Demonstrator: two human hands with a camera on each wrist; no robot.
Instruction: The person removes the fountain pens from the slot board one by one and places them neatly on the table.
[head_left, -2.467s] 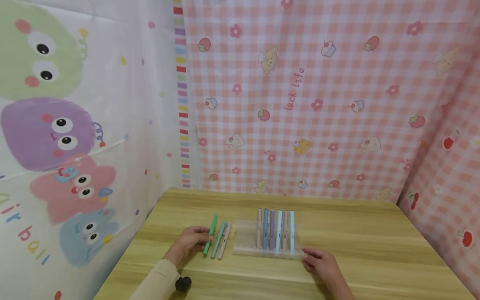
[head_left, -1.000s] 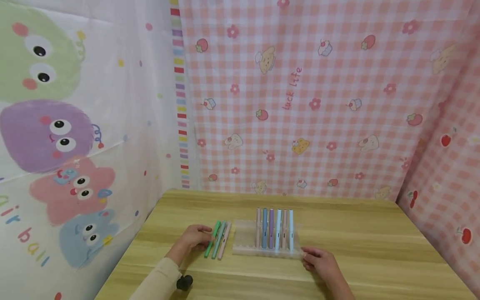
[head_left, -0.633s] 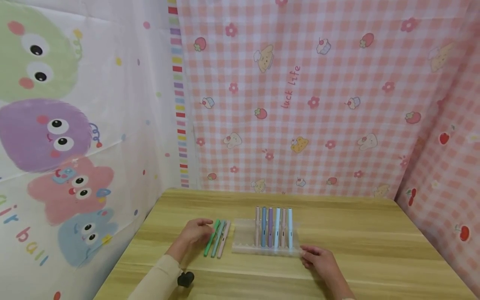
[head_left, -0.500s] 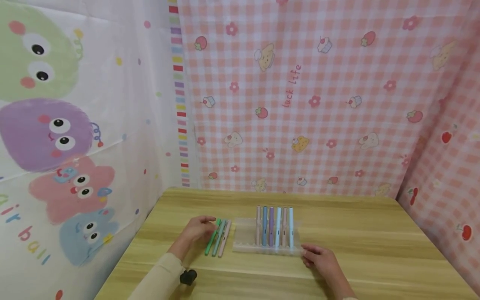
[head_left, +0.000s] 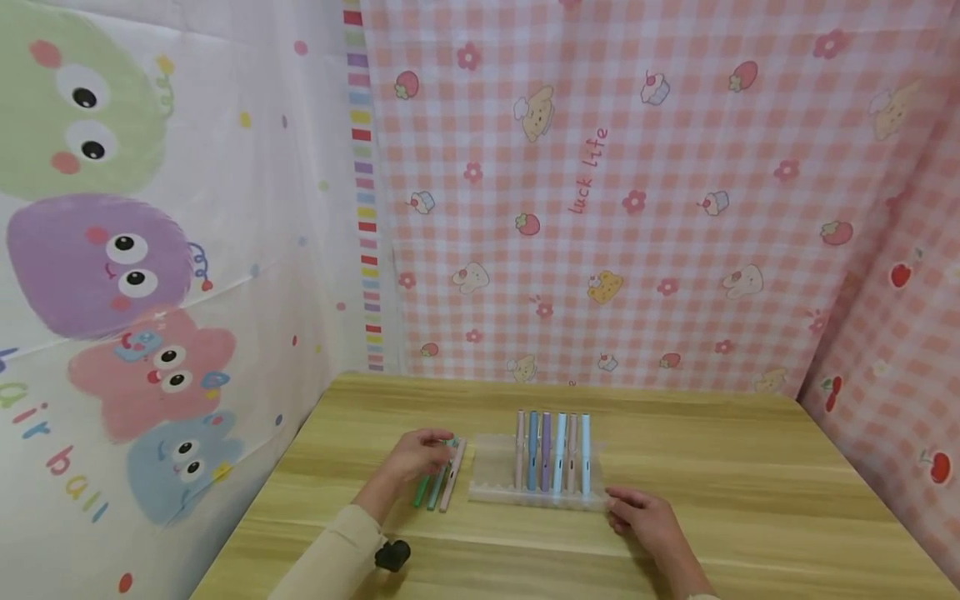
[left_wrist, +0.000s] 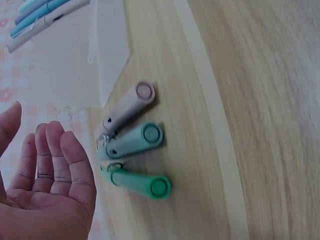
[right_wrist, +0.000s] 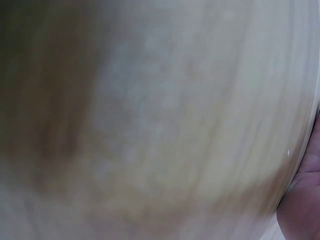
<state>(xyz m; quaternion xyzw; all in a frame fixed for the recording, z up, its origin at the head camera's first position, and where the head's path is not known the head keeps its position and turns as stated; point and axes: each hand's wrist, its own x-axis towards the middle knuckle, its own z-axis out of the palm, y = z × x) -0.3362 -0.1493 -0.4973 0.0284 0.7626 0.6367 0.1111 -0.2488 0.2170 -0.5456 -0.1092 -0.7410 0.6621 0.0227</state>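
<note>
Left hand (head_left: 417, 458), relaxed and holding nothing, by the far ends of three loose pens (left_wrist: 137, 141), at nine o'clock of a clear rack (head_left: 491, 461).
The right hand (head_left: 645, 518) touches the rack's four o'clock corner, seemingly to steady it; whether it grips, I cannot tell. Six pens (head_left: 560, 454) rest in the rack, probably kept apart by its notches (head_left: 495, 487).

Wood-grain table (head_left: 712, 475) bears three pens (left_wrist: 136, 141); a clear rack (head_left: 492, 464).

Narrow gap btwn loose pink pen (head_left: 453, 477) & see-thru rack (head_left: 495, 462); six racked pens (head_left: 546, 454) block its mid & R. R hand (head_left: 645, 517) bars its R end; wide room on surface (head_left: 525, 554) in front.
</note>
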